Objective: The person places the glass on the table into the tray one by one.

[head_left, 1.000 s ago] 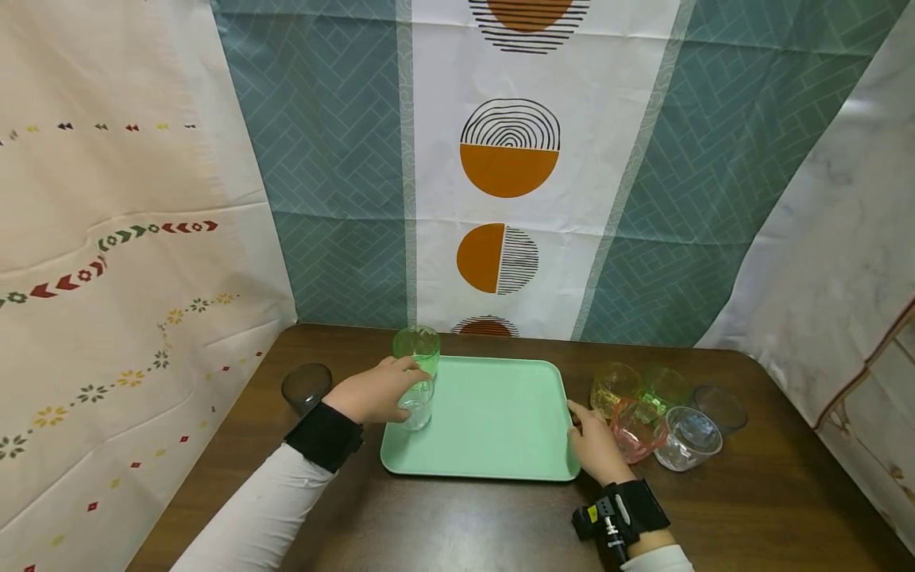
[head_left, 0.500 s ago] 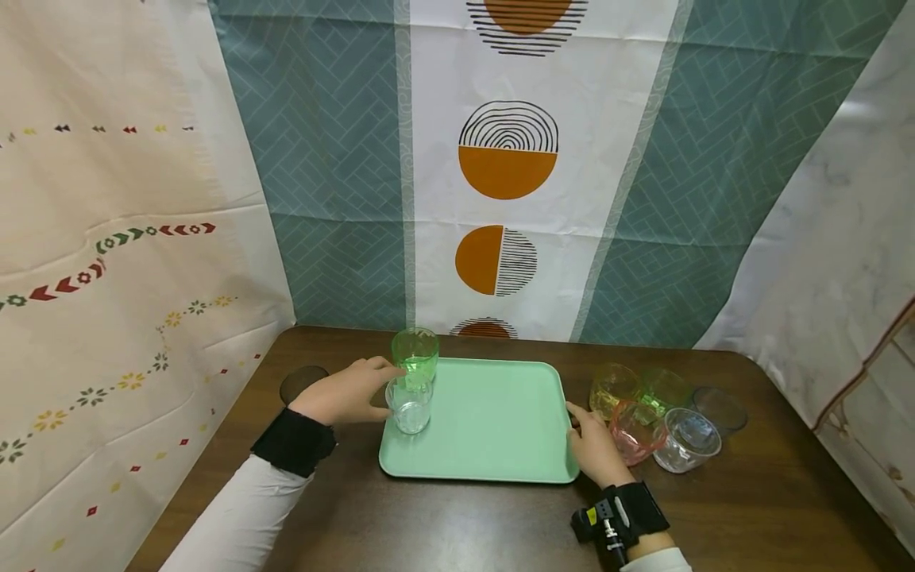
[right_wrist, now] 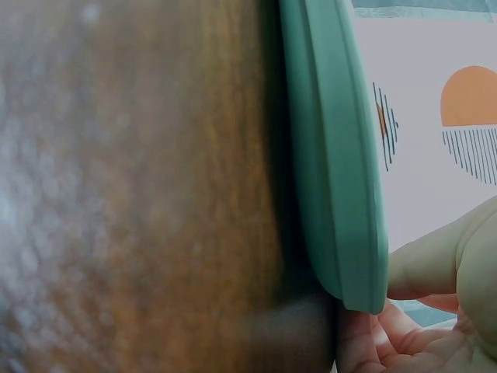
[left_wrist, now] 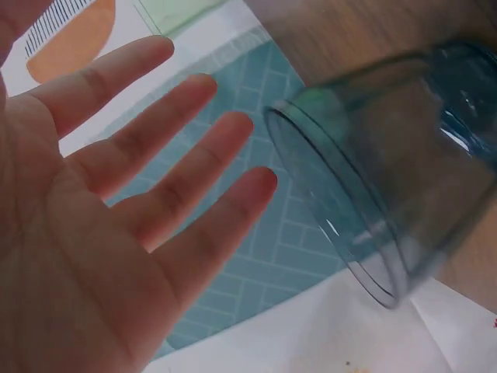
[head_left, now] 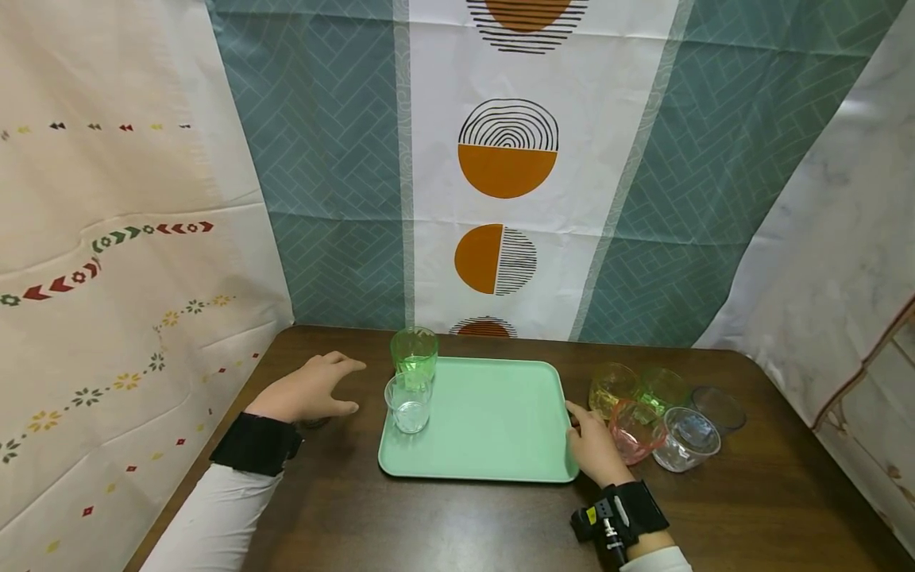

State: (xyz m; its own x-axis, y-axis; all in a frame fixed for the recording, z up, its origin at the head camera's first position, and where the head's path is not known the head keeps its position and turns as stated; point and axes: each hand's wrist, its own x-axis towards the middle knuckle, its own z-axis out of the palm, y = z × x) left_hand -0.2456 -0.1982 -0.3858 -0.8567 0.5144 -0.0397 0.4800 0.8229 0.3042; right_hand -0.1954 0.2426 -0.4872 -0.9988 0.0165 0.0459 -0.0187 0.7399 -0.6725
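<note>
Beside the tray (head_left: pixel 493 429), the right hand (head_left: pixel 596 450) pinches its edge, perhaps to steady it; the left hand (head_left: pixel 307 389), spread and empty, hangs near a bluish glass (left_wrist: pixel 388 175).

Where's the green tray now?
Head view: the green tray lies between the left hand and the right hand at its right edge, with a clear cup on its left side.

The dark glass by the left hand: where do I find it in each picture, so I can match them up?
Head: left of centre, the dark glass is mostly hidden by the left hand; a sliver shows at the hand's lower edge.
Left wrist: the dark glass is large, at the right, slanted in the picture.
Right wrist: not in it.
Shared landmark: the curtain with orange shapes, in all three.
</note>
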